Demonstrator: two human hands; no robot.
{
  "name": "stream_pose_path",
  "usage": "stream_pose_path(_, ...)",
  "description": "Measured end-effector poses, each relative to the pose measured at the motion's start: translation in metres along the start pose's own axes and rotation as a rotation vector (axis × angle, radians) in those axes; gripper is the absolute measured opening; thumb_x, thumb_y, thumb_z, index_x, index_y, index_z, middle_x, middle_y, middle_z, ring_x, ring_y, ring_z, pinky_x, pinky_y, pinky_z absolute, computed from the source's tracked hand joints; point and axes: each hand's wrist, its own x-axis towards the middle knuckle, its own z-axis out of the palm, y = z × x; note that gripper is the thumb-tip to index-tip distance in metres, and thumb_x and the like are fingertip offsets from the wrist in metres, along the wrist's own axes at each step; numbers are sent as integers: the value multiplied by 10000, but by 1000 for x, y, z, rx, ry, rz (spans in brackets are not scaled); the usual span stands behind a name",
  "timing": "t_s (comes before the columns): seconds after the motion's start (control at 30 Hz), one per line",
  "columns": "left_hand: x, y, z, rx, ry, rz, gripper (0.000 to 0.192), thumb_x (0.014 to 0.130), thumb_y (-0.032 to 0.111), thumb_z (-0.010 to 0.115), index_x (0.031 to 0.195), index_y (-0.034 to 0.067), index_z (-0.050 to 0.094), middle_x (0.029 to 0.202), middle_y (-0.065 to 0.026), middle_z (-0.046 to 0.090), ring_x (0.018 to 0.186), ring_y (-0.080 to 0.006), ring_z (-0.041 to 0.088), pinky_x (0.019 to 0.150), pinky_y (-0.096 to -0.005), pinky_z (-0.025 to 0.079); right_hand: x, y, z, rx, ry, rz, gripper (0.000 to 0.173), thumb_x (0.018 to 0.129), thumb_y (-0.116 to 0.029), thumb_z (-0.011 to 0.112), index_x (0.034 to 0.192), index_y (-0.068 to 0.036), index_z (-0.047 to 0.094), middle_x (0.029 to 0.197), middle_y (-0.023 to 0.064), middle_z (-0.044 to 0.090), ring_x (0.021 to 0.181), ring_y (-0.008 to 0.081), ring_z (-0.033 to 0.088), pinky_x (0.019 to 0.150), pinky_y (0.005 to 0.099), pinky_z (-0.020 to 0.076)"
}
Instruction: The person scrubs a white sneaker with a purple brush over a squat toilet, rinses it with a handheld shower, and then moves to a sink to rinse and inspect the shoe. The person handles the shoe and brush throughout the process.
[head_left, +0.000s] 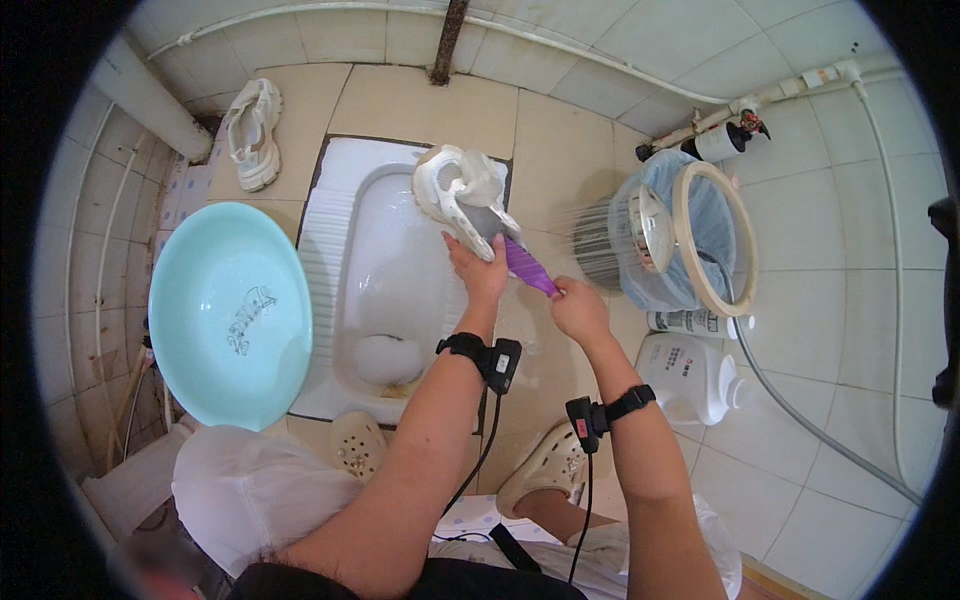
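My left hand (480, 271) grips the heel end of a wet white shoe (442, 187), holding it above the right side of a white squat toilet (397, 247). A purple-handled brush (527, 268) is in my right hand (581, 309), which is closed around the handle's end. The brush points into the shoe's opening; its head is hidden there. A pale, whitish mass (478, 178), perhaps the tongue or foam, shows at the shoe's far end. A second white shoe (253, 135) stands on the tiles at the back left.
A light-blue basin (180, 315) lies left of the toilet. At right, a running shower head (651, 229) sprays leftward by a bin with a blue bag (630, 277) and beige rim (716, 304). A white jug (679, 375) and bottle (686, 323) lie nearby; a grey hose (802, 427) curves along.
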Motion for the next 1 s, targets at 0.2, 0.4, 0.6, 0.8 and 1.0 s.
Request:
stream_pose_path(0.2, -10, -1, 0, 64, -245, 231, 942, 778, 254, 741, 1504, 19, 188, 1347, -264, 371, 1262, -424, 345, 1059, -533, 251, 12, 13, 11, 45, 7, -16, 303, 856, -250, 539, 1092, -111, 668, 997, 208, 686, 989, 400, 645, 854, 493, 500)
stream_pose_path(0.4, -20, 17, -21, 112, -281, 324, 941, 735, 169, 740, 1502, 37, 210, 1309, -247, 389, 1229, -395, 360, 1037, -506, 233, 21, 14, 22, 283, -241, 71, 297, 850, -248, 560, 1020, -23, 654, 963, 218, 687, 943, 398, 658, 830, 473, 510)
stream_pose_path(0.6, -32, 31, -28, 273, -370, 145, 914, 721, 102, 692, 1502, 46, 221, 1326, -240, 362, 1213, -387, 345, 1031, -503, 218, 22, 14, 0, -473, 293, -360, 192, 826, -215, 594, 949, -80, 652, 857, 132, 701, 772, 297, 700, 673, 402, 544)
stream_pose_path(0.8, -33, 37, -34, 174, -361, -10, 845, 744, 106, 704, 1481, 50, 294, 1326, -231, 373, 1180, -407, 352, 1055, -506, 219, 6, 1, -5, -341, 257, -250, 191, 815, -193, 587, 944, -66, 645, 897, 160, 705, 774, 320, 697, 670, 421, 549)
stream_pose_path(1.0, -26, 30, -38, 192, -301, 290, 814, 756, 145, 729, 1466, 82, 335, 1294, -237, 399, 1191, -411, 363, 1038, -492, 269, 11, 13, 34, 99, -184, -99, 248, 851, -247, 592, 955, -27, 642, 837, 200, 692, 717, 309, 688, 639, 415, 532)
